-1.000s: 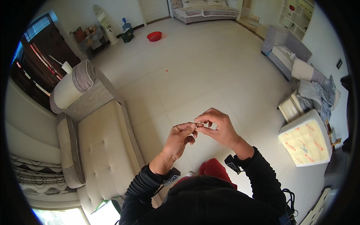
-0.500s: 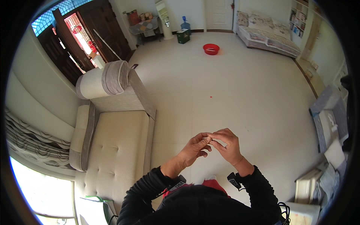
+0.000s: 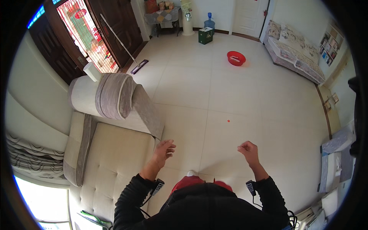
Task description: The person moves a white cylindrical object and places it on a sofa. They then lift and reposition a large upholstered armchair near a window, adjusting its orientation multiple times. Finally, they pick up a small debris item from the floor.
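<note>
My left hand (image 3: 164, 152) hangs in the air near the right side of the beige sofa (image 3: 119, 153), its fingers loosely bent and apart. Nothing shows in it. My right hand (image 3: 250, 152) is held out over the pale tiled floor (image 3: 184, 134), with thumb and fingertips drawn together in a pinch; whatever is between them, if anything, is too small to make out. Beyond the hands, a tiny red piece (image 3: 228, 121) lies on the tiles. Farther off stands a red basin (image 3: 236, 58) with something pale inside.
A flat mop (image 3: 139, 66) leans by the dark door (image 3: 115, 30). A green box (image 3: 205, 35) and a blue water bottle (image 3: 209, 22) stand at the far wall. A flowered daybed (image 3: 295, 50) is at far right; grey seating (image 3: 329, 165) lines the near right.
My hands, fingertips together before, have parted: the left moved left, the right moved slightly right. The view has shifted, so the mop head now shows fully.
</note>
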